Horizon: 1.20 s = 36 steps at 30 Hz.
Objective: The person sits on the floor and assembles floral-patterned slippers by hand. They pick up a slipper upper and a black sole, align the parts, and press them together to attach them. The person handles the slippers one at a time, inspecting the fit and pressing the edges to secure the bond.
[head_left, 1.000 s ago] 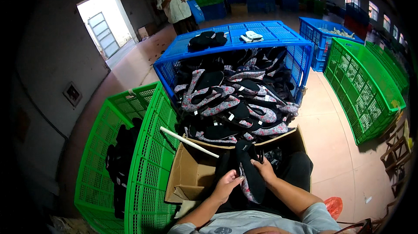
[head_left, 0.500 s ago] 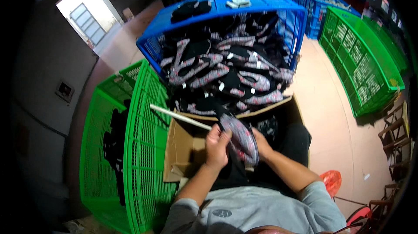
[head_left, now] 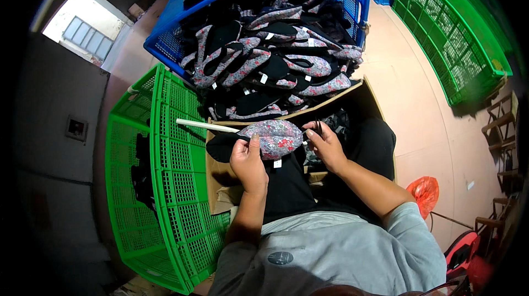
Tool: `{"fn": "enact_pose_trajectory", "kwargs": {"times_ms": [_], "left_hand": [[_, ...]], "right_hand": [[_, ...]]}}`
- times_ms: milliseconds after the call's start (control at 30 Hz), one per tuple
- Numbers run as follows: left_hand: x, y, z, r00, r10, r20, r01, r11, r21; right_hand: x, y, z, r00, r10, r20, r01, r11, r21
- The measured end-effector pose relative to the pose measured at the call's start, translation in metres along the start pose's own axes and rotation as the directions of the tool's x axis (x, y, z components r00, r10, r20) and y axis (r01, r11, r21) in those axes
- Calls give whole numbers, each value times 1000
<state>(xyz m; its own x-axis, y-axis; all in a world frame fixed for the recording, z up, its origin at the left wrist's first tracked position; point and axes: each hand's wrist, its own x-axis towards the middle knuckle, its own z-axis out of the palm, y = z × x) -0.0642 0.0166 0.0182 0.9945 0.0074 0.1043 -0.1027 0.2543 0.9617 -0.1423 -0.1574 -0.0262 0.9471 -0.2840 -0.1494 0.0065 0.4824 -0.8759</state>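
Note:
A cloth slipper (head_left: 273,139) with a grey-and-red floral toe and a black heel part lies sideways before me, above my lap. My left hand (head_left: 248,161) grips its lower middle, thumb on top of the floral cloth. At the toe end my right hand (head_left: 328,146) is closed, thumb and fingers pinched together. A slim dark thing shows at those fingers, too small to name. A small white tag (head_left: 278,164) hangs below the slipper. Behind it runs a white stick (head_left: 206,125), whose right end is hidden by the slipper.
A blue crate (head_left: 361,4) heaped with similar floral slippers lies ahead, beyond an open cardboard box (head_left: 374,103) at my knees. Green crates stand at left (head_left: 182,186) and far right (head_left: 446,26). A red plastic bag (head_left: 424,196) is on the floor.
The slipper has turned from nearly upright to sideways, its floral toe now pointing right. My right hand has moved from its side to the toe tip. The whole view has shifted.

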Motion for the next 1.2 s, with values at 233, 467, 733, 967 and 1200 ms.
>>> {"fn": "enact_pose_trajectory", "kwargs": {"times_ms": [233,467,733,967,1200], "left_hand": [[-1,-13,1,969,150,196,-222,879,423],[-3,8,51,870,315,379,-476,737,480],[-36,-28,89,844,-159,512,243,965,-100],[-63,-32,55,685,-486,543,669,714,-206],[-61,4,6,631,-640,438,766,605,-220]], "right_hand": [[5,10,-3,966,-256,34,253,915,-314],[-18,-41,3,935,-345,-83,317,917,-242],[-37,-103,-19,806,-591,-36,403,592,-698],[-54,-72,-16,900,-425,103,333,513,-791],[-61,-52,18,928,-231,292,372,581,-724]]}}
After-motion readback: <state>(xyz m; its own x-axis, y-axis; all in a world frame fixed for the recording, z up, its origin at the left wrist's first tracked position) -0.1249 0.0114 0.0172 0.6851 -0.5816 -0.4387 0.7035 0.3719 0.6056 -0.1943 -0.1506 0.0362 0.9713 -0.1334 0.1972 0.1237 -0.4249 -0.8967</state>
